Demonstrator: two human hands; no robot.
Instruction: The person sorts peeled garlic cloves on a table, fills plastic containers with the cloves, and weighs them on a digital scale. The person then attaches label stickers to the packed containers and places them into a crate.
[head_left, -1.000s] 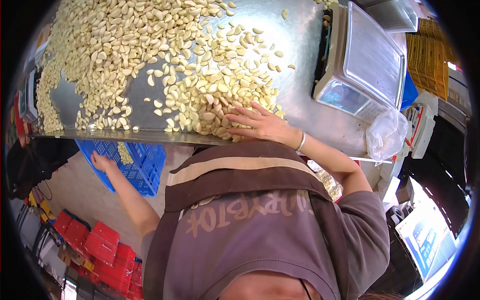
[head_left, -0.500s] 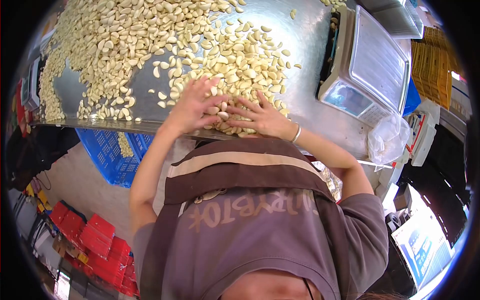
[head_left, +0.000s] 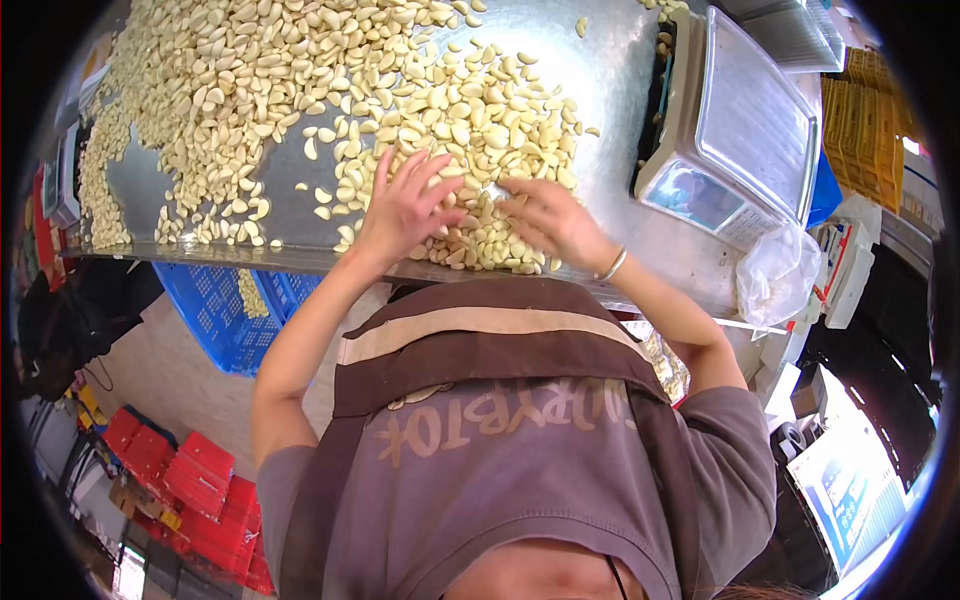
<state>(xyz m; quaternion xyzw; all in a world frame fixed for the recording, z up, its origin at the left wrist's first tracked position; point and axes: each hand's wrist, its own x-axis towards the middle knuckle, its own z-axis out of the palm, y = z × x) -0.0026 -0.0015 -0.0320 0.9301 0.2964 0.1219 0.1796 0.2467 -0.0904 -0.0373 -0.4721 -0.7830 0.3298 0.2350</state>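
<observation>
Pale cloves, which look like peeled garlic (head_left: 250, 75), are spread in a large heap over a metal table (head_left: 590, 150). At the near edge, my left hand (head_left: 405, 210) is over the smaller pile, its fingers apart and touching cloves. Whether a clove sits between its thumb and fingers is hard to make out. Facing it from the right is my right hand (head_left: 552, 218), with a bracelet at the wrist. Its fingers are slightly blurred, apart and curved over the same pile, with nothing visibly gripped.
A scale (head_left: 755, 120) with a metal tray stands on the right, beside a clear plastic bag (head_left: 778, 277). Below the table edge at left is a blue crate (head_left: 215, 320). Red crates (head_left: 200, 475) are at lower left, yellow crates (head_left: 862, 140) at upper right.
My left hand has come up from the blue crate to the pile, then lifted slightly. My right hand has shifted a little right, and its fingers have curled more.
</observation>
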